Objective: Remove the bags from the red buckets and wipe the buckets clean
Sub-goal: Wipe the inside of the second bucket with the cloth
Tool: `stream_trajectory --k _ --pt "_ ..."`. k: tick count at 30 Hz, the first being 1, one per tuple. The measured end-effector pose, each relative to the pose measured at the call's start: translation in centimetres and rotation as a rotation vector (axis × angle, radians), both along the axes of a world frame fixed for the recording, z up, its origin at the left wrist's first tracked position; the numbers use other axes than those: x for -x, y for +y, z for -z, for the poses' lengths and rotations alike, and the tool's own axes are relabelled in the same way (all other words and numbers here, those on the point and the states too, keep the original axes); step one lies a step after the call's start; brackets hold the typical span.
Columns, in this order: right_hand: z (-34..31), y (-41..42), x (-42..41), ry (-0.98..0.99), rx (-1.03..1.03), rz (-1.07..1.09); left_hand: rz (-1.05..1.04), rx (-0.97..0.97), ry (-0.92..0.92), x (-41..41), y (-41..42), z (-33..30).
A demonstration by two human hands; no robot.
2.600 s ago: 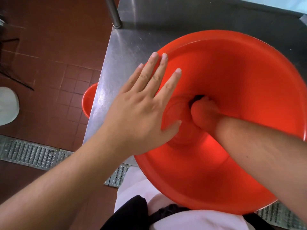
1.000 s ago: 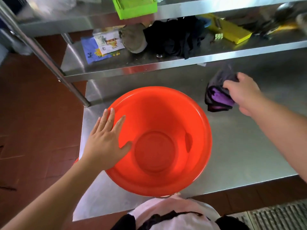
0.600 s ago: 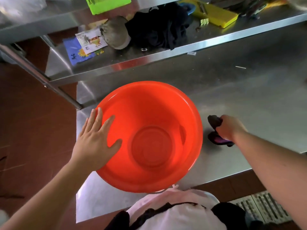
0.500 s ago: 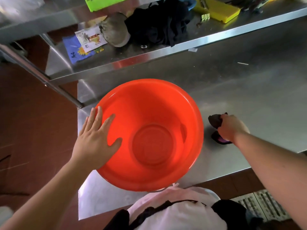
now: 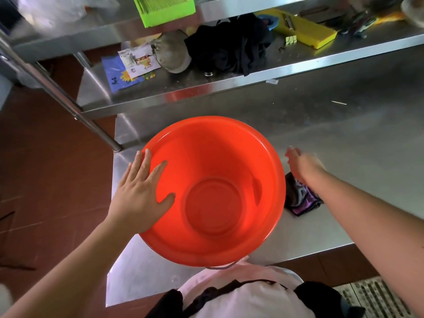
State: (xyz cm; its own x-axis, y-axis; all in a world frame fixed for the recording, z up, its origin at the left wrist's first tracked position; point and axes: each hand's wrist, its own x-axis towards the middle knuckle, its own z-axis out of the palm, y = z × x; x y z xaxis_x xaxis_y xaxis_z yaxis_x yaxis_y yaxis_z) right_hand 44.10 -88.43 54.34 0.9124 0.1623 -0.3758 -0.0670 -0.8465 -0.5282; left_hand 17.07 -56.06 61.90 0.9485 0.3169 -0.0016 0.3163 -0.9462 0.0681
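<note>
Red bucket [image 5: 213, 191] upright on tabletop [image 5: 344, 138]. Left hand [image 5: 140, 193] flat on bucket's left rim, fingers spread. Right hand [image 5: 302, 167] right of bucket, blurred, fingers relaxed, holding nothing. Purple cloth [image 5: 300, 198] just right of bucket.

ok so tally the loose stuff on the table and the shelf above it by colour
red: 1, bucket
purple and black: 1, rag
black: 1, cloth
yellow: 1, slicer
green: 1, crate
total: 5
</note>
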Motion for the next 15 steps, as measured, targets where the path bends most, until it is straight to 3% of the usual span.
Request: stream_trajectory --k 3,7,15 --pt "-2.9 1.6 0.7 0.019 -0.246 0.135 0.005 -0.003 0.019 -0.1 0.0 0.1" --pt "-5.6 2.6 2.2 0.072 -0.379 0.167 0.010 -0.004 0.036 -0.3 0.0 0.3" --pt "-6.3 3.0 4.9 -0.069 -0.197 0.041 -0.128 0.062 -0.069 0.3 -0.8 -0.6"
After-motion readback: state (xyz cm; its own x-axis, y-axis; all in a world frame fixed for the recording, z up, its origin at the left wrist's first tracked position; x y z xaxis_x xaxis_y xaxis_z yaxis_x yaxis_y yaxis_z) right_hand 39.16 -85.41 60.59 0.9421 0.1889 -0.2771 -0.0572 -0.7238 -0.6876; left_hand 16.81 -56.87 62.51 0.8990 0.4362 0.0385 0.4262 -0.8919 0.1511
